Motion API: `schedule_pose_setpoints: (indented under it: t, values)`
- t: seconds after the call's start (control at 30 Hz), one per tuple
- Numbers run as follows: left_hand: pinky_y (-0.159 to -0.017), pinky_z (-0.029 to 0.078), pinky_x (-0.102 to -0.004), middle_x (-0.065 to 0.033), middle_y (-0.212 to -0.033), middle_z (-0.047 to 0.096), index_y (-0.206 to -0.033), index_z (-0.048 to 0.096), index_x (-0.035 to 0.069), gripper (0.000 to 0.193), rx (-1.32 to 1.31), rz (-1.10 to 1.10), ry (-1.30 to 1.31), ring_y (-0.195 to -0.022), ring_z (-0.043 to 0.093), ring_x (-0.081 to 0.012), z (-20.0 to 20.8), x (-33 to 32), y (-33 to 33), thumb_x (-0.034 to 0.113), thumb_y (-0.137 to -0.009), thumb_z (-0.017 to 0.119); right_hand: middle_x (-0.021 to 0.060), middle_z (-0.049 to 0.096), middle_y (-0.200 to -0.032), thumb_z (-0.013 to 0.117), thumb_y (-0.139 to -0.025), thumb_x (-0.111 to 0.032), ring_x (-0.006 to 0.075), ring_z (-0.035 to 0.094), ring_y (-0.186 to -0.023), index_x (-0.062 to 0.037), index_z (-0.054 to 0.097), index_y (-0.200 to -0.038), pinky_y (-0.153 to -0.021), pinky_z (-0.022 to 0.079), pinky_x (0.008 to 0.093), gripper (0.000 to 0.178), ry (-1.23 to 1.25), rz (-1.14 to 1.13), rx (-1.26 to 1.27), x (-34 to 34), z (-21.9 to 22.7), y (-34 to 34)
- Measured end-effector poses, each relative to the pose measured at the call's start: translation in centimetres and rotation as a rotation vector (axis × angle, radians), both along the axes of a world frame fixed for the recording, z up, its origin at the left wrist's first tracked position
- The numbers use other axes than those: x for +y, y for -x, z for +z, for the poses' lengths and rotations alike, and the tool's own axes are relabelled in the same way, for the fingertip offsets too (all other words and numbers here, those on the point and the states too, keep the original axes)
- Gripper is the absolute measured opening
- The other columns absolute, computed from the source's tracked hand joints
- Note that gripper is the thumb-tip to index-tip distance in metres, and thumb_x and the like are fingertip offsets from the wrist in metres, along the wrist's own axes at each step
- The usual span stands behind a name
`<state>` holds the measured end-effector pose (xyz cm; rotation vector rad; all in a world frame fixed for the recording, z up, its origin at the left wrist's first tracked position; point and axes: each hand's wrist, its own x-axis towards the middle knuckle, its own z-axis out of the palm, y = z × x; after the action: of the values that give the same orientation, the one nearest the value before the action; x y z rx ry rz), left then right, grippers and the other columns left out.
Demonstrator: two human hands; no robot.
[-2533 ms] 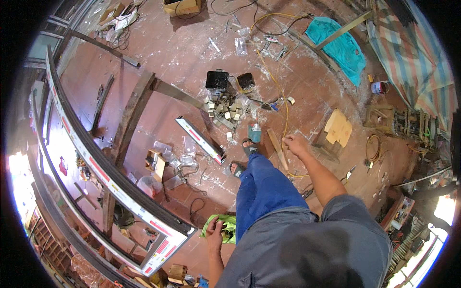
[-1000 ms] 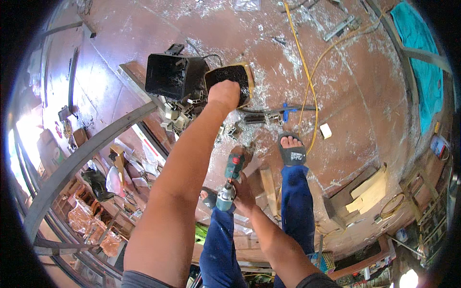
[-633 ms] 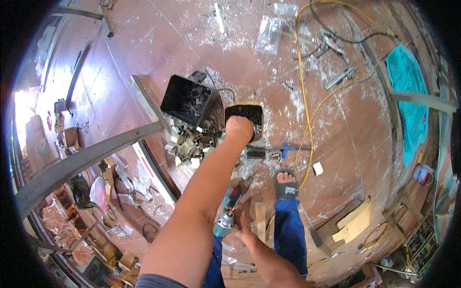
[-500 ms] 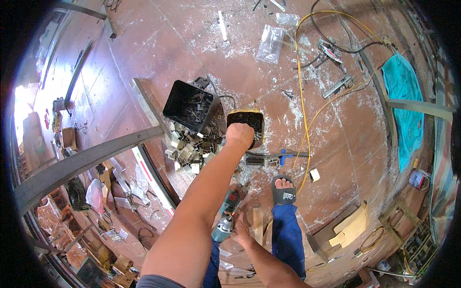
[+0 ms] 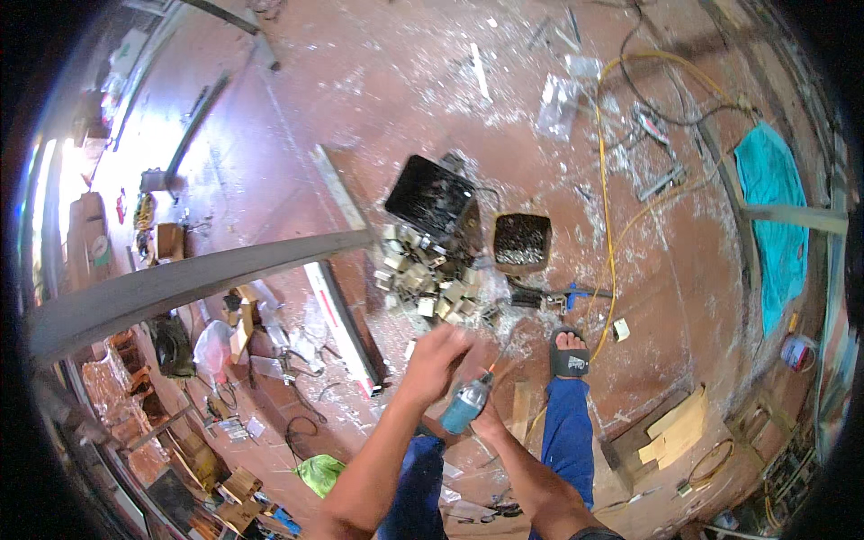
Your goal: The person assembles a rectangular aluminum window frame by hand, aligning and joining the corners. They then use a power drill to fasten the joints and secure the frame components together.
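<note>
My left hand is blurred by motion, its fingers curled together just above a teal power drill; whatever it holds is too smeared to make out. Wrapped round the drill from the right side is my right hand, most of its fingers hidden behind the tool. Farther off on the floor stands a squarish container full of small dark pieces, perhaps screws. To its left a black bin lies tilted, with dark bits inside. Cut pale metal profile pieces are heaped in front of the bin.
A long grey metal bar crosses the left side at a raised height. A yellow hose runs over the tiled floor at right. My sandalled foot stands beside a small white block. Teal cloth hangs far right.
My left hand has come out of the container and back toward me, close to the drill. The right hand with the drill has come up slightly. The whole view has shifted.
</note>
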<state>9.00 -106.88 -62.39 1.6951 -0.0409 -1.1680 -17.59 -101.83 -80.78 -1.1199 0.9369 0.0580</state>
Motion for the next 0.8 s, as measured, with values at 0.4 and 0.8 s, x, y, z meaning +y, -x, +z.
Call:
schedule_pose_setpoints:
  t: [0.4,0.8]
  values:
    - [-0.077,0.059,-0.0363,-0.0140,-0.097,0.072,-0.130,0.064,-0.006,0.034,0.464,0.903,0.142,-0.085,0.070,-0.0230,31.7,20.0,13.4,0.015,-0.103,0.065,0.0064,0.072,-0.102,0.086,-0.088,-0.031,0.0190,0.069,-0.095,-0.0064,0.069,-0.111,-0.087,0.055,0.0394,0.038,0.213,0.264,0.208,-7.7,40.2,-3.4]
    - [-0.064,0.047,-0.0284,-0.0008,-0.088,0.065,-0.104,0.065,0.011,0.026,0.289,1.405,0.573,-0.075,0.060,-0.0126,54.9,20.1,13.3,0.037,-0.105,0.065,0.0152,0.075,-0.101,0.080,-0.088,-0.023,0.0338,0.071,-0.093,-0.0039,0.073,-0.109,-0.085,0.056,0.0432,0.030,0.722,1.057,-0.839,-10.1,68.0,-8.8]
